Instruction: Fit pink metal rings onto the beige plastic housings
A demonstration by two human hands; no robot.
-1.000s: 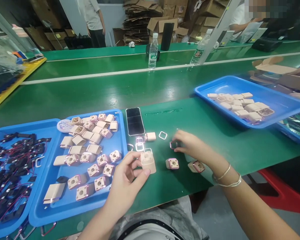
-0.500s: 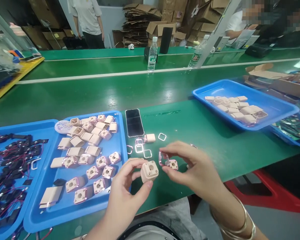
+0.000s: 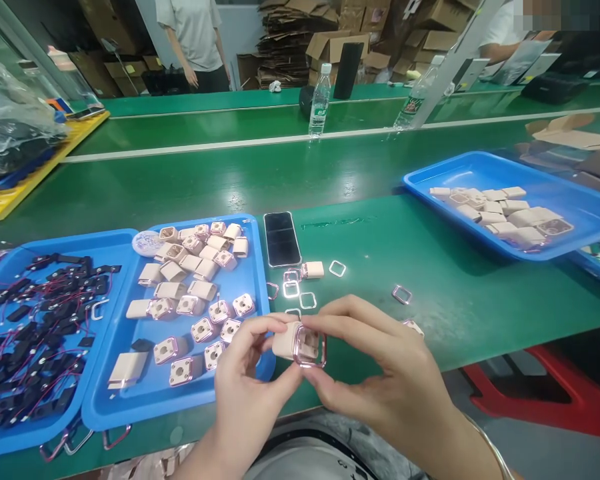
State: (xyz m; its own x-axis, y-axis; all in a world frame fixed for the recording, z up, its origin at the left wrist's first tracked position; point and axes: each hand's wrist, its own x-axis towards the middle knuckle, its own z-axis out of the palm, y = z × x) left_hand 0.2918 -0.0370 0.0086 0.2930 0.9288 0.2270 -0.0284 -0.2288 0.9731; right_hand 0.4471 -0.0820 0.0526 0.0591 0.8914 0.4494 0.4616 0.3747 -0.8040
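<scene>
My left hand (image 3: 247,387) grips a small beige plastic housing (image 3: 286,341) in front of me, just above the table's near edge. My right hand (image 3: 380,373) pinches a shiny pink square ring (image 3: 310,347) and holds it against the open end of that housing. Several loose pink rings (image 3: 300,293) lie on the green mat just beyond my hands, with one more ring (image 3: 403,293) to the right. A black phone (image 3: 282,239) lies face up behind them.
A blue tray (image 3: 253,267) at left holds several beige housings, and another blue tray (image 3: 0,427) beside it holds black wired parts. A third blue tray (image 3: 580,200) with housings sits at right. Water bottles (image 3: 320,110) stand on the conveyor. A person (image 3: 195,40) stands behind it.
My right hand picked a pink ring off the mat and brought it left to the housing. My left hand lifted and turned the housing toward it.
</scene>
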